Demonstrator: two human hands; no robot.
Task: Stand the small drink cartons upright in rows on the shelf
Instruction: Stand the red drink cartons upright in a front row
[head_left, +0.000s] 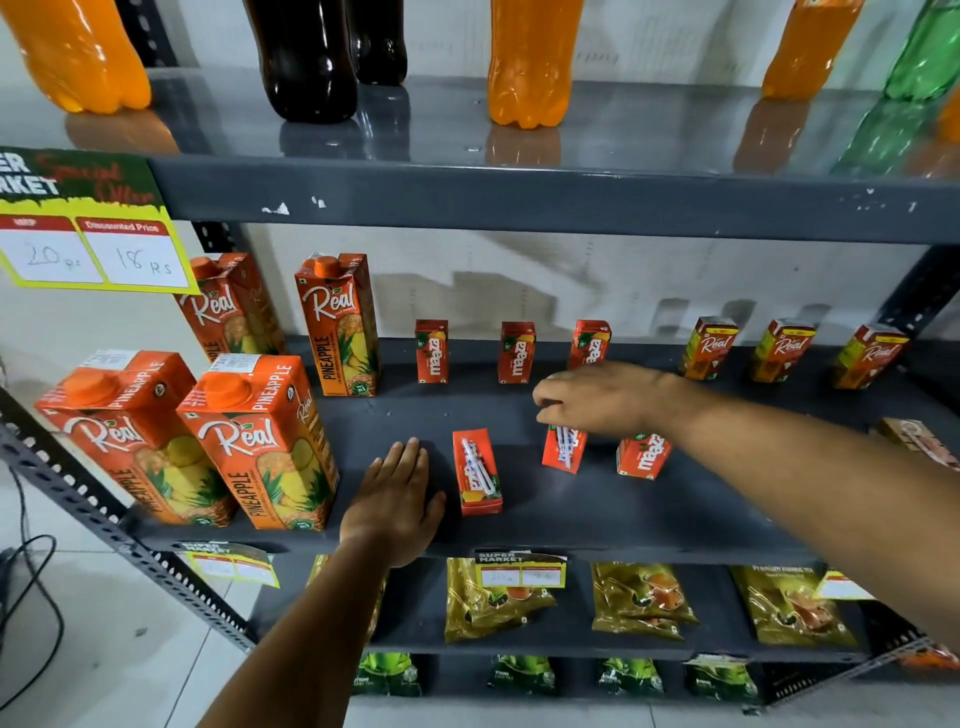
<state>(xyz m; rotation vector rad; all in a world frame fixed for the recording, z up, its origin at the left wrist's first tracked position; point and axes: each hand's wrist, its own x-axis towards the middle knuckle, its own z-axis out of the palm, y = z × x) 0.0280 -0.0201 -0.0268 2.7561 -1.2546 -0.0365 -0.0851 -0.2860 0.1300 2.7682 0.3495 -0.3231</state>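
Observation:
Three small red Maaza cartons (431, 352) stand upright in a back row on the dark grey shelf (571, 525). Three more stand nearer the front: one (476, 472) with its straw side facing me, a tilted one (563, 449), and one (642, 456) further right. My right hand (602, 397) reaches in from the right, fingertips pinching the top of the tilted middle carton. My left hand (397, 501) lies flat and open on the shelf, just left of the straw-side carton, touching nothing else.
Large Real pineapple cartons (265, 441) fill the shelf's left end. Three small Real cartons (709, 347) stand at the back right, and a carton (917, 441) lies at the far right. Soda bottles (532, 62) stand on the upper shelf. Tea pouches (641, 600) lie below.

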